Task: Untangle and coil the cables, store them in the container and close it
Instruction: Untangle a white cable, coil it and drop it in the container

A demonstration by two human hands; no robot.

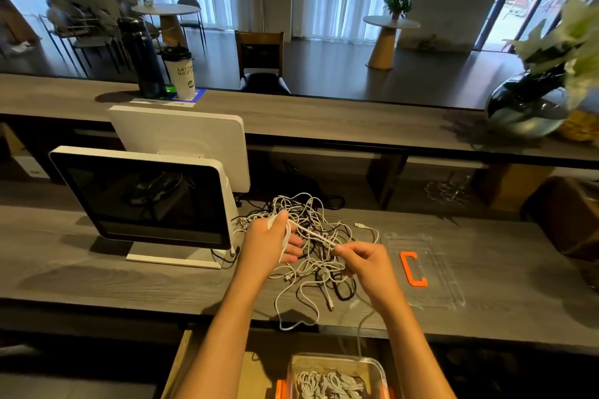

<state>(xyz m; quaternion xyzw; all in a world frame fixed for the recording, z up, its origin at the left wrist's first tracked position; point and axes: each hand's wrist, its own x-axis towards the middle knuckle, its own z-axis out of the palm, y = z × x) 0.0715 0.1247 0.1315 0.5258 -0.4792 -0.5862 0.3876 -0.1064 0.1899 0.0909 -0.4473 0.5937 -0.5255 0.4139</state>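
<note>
On the left of the table (97,275) a white monitor (146,201) is standing, and just right of its foot the tangle of cables (317,256) is lying, white and black mixed. The left hand (270,244) is holding white cable looped round its fingers, a coil being built. A taut white strand is running from it to the right hand (366,264), which is pinching that strand between thumb and fingertips above the heap. So the coiling step is under way, with most of the heap still knotted. Further right the clear lid (424,269) with its orange clip is lying flat. The container (337,376), below the table edge, is already holding coiled white cables. Next, I judge, the right hand needs to be feeding slack while working the strand free of the knots
</note>
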